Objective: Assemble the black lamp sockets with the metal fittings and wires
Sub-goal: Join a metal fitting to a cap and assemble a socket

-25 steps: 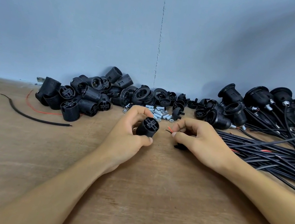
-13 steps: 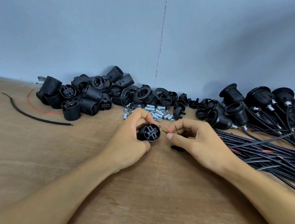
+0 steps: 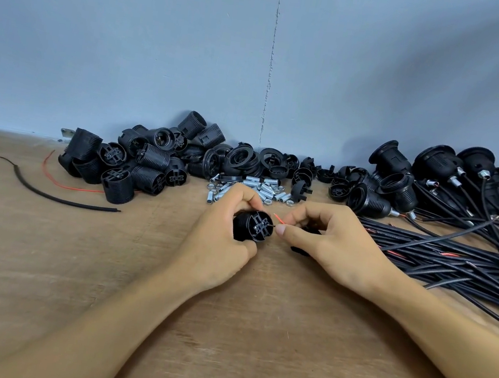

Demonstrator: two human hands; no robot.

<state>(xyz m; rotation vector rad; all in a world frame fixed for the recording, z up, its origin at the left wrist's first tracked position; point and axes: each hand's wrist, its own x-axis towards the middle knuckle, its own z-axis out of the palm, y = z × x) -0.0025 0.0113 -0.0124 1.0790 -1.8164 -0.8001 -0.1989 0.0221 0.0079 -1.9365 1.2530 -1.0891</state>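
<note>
2 bare forearms reach in from 7 and 5 o'clock across a brown wooden desk (image 3: pixel 220 345). At the centre, the left hand (image 3: pixel 218 242) has its fingers (image 3: pixel 242 196) curled round 1 black lamp socket (image 3: pixel 252 226). It is held just above the desk with its terminal end turned toward 3 o'clock.

The socket is a ribbed black cylinder. Its end face has a cross-shaped moulding and small metal contacts.

The right hand (image 3: pixel 329 248) pinches a thin red wire (image 3: pixel 279 219) between thumb and forefinger, the wire's tip just beside that end face. A dark lead seems to touch a contact, but it is too small to be sure. This socket looks to be at the wiring step, with nothing visibly fastened yet.

Further back, at 10 o'clock, lies a heap of bare socket bodies (image 3: pixel 136 166). At 12 o'clock are small threaded metal fittings (image 3: pixel 260 190) and black rings (image 3: pixel 246 159). At 2 o'clock, several finished sockets (image 3: pixel 436 170) trail a bundle of black cables (image 3: pixel 456 259). Judging by the piles, much of the work remains.
</note>
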